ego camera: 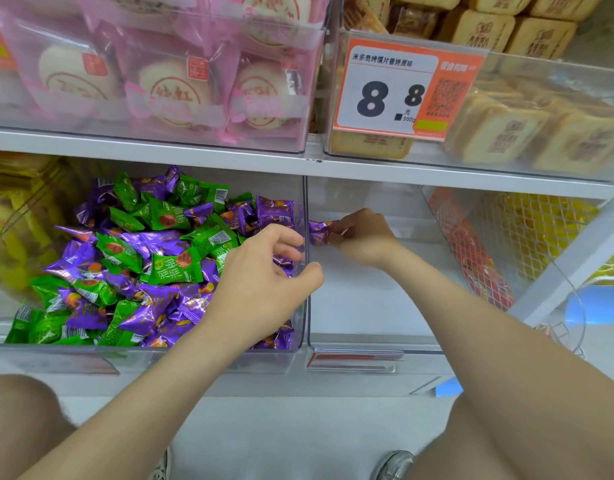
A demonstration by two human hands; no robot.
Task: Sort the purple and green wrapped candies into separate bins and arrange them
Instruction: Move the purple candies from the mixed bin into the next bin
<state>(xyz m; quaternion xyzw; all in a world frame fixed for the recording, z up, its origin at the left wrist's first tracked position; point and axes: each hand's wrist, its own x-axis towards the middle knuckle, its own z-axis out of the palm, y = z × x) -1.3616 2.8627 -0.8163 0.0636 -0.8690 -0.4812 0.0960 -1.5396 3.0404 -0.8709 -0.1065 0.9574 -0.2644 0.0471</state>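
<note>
A clear left bin (300, 344) holds a mixed heap of several purple candies (149, 313) and green candies (175, 268). My left hand (260, 282) reaches into its right side with curled fingers over purple candies; whether it grips one is hidden. To the right stands a second clear bin (367, 346) with a bare white floor. Inside it, near the dividing wall, my right hand (364, 237) pinches a couple of purple candies (321, 232).
The white shelf above carries a bin of pink-wrapped cakes (180, 88) and a bin of tan biscuits (506, 126) with an orange price tag (395, 95). A bin with red and yellow netted packs (489, 258) stands right, yellow snacks (11, 223) left.
</note>
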